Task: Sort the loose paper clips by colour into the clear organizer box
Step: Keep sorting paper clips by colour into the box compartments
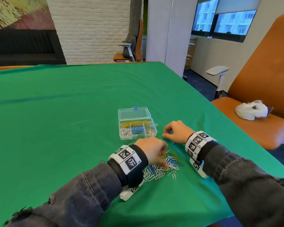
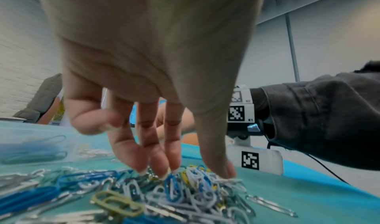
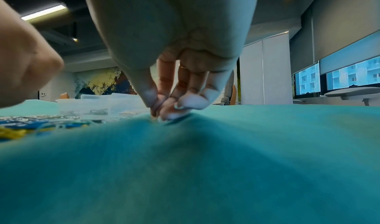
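Observation:
The clear organizer box (image 1: pixel 137 128) stands open on the green cloth, lid (image 1: pixel 134 113) tipped back, with yellow, white, blue and silver clips in separate compartments. A mixed pile of loose paper clips (image 1: pixel 164 167) lies in front of it. My left hand (image 1: pixel 164 161) reaches down into the pile; in the left wrist view its straight fingers (image 2: pixel 158 162) and thumb touch the clips (image 2: pixel 172 190) without closing on one. My right hand (image 1: pixel 165 135) is just right of the box, its thumb and fingertips (image 3: pixel 152 97) pinched together at the puckered cloth on a clip that barely shows.
An orange chair (image 1: pixel 261 82) stands close to the table's right edge, with a white plastic bag (image 1: pixel 251 111) on its seat. A few stray clips (image 1: pixel 174 176) lie around the pile. The green cloth (image 1: pixel 56 112) stretches wide to the left and behind the box.

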A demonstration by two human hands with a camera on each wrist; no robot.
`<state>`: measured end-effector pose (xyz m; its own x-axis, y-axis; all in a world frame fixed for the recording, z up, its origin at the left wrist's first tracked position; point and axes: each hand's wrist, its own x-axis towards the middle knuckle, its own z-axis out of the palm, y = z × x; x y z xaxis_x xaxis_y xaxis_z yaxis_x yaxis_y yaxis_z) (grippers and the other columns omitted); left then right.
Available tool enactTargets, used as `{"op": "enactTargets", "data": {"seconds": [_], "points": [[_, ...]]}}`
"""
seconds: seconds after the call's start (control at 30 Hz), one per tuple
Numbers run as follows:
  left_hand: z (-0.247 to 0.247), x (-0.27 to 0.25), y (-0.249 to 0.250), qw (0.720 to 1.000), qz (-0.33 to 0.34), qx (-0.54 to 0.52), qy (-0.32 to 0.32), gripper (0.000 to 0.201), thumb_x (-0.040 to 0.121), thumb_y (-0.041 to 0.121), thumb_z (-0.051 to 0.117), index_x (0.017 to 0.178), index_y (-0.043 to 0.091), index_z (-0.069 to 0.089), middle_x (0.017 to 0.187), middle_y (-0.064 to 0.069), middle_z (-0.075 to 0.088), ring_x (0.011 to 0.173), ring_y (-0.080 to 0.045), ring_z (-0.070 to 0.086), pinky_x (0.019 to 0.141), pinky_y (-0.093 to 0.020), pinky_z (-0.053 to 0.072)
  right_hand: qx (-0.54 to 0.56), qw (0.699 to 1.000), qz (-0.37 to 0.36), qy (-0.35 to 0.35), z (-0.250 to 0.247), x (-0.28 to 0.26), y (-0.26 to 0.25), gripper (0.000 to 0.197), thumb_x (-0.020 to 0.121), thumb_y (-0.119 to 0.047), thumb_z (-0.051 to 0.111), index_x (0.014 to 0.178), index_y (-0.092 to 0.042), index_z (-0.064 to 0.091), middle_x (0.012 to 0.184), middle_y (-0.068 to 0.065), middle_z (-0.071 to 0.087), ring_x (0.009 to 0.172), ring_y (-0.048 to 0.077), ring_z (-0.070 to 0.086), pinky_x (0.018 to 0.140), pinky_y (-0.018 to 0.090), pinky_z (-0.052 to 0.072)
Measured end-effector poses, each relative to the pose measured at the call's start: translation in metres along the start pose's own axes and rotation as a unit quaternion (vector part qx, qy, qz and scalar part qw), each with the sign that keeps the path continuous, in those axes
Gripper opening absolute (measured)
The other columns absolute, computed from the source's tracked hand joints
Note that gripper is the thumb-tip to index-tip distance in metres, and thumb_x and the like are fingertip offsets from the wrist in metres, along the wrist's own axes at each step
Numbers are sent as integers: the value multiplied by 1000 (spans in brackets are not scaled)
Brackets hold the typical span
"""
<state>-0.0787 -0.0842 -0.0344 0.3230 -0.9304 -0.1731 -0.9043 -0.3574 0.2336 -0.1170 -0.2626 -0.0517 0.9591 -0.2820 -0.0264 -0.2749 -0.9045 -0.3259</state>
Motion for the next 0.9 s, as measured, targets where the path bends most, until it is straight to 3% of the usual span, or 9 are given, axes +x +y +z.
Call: {"op": "enactTargets", "data": {"seconds": [0.13, 0.27, 0.47, 0.6, 0.7, 0.77, 0.9], "points": [[9, 5, 5, 999, -15, 38, 5, 46, 72, 60, 73, 94, 23, 58, 92, 4, 64, 85, -19, 61, 63, -29, 41, 20, 1000, -11, 1, 3, 2, 2, 14, 89, -26, 63, 83, -15, 70, 83, 3, 69, 73, 12, 61, 73, 26, 49], [11, 6, 5, 999, -21, 26, -1, 36, 75, 51, 75, 91, 23, 60, 94, 3, 66, 88, -20, 63, 73, -32, 50, 30, 999, -22, 3, 4, 2, 2, 13, 90, -23, 62, 80, -16, 67, 79, 2, 67, 59, 3, 53, 69, 23, 44], [2, 3, -10, 1000, -27, 1, 7, 22, 82, 41, 72, 94, 24, 64, 98, 4, 67, 91, -18, 62, 72, -29, 44, 29, 999, -21, 4, 5, 3, 2, 13, 90, -23, 62, 78, -18, 65, 79, 1, 66, 57, 2, 52, 71, 25, 49], [-10, 1, -32, 994, -39, -103, -16, 22, 80, 38, 75, 90, 20, 65, 93, 0, 68, 83, -16, 61, 74, -29, 47, 33, 999, -20, 5, 6, 2, 3, 15, 91, -24, 62, 78, -18, 64, 78, 0, 64, 60, 5, 54, 69, 23, 46], [-20, -2, -47, 976, -24, -217, -20, 18, 80, 33, 76, 80, 20, 65, 77, 3, 66, 69, -11, 57, 71, -27, 47, 34, 999, -19, 3, 8, 3, 5, 15, 91, -26, 61, 79, -18, 65, 80, -1, 66, 65, 7, 57, 70, 24, 48], [-26, -4, -56, 961, -24, -274, -13, 16, 80, 31, 76, 78, 19, 66, 76, 3, 68, 69, -9, 60, 75, -27, 51, 39, 999, -23, 7, 10, 4, 5, 16, 91, -27, 61, 82, -16, 69, 82, 0, 68, 69, 8, 58, 68, 21, 46], [-28, -4, -68, 945, -51, -322, 1, 14, 83, 25, 74, 77, 17, 64, 72, 3, 67, 58, -2, 60, 58, -17, 50, 74, 994, -76, 23, 10, 1, 1, 21, 91, -29, 61, 82, -13, 71, 73, -3, 65, 60, 2, 51, 60, 15, 39]]}}
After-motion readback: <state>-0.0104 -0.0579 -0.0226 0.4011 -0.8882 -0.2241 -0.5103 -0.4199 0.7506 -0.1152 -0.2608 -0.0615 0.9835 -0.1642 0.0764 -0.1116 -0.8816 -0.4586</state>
